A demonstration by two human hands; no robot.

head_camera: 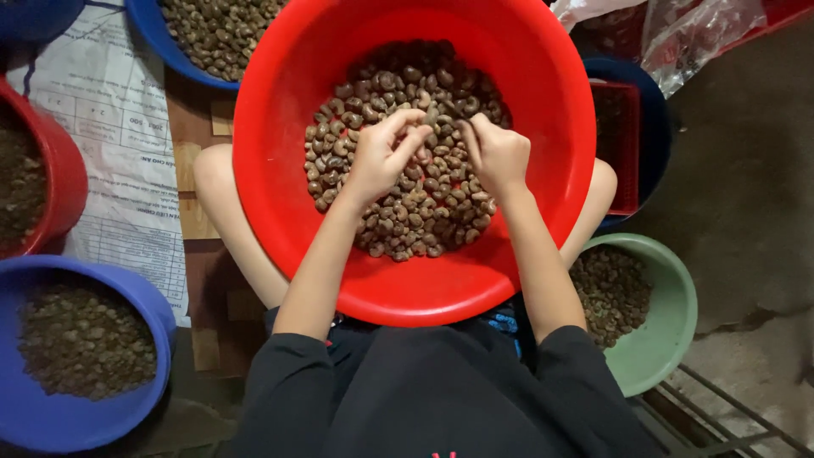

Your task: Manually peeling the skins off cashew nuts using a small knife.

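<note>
A big red basin [280, 170] rests on my lap, holding a heap of brown cashew-like nuts [415, 212]. Both my hands are inside it, on top of the heap. My left hand [381, 153] has its fingers curled and pinches a nut at its fingertips. My right hand [496, 153] is beside it, fingers bent down onto the nuts, fingertips close to those of the left hand. Whether the right hand holds a nut is hidden by its fingers.
Around me stand other basins of nuts: a blue basin [51, 416] at lower left, a red basin [72, 182] at left, a blue basin [148, 34] at top, a green basin [678, 314] at right. Printed paper [127, 153] lies on the floor; a red crate [627, 144] sits at right.
</note>
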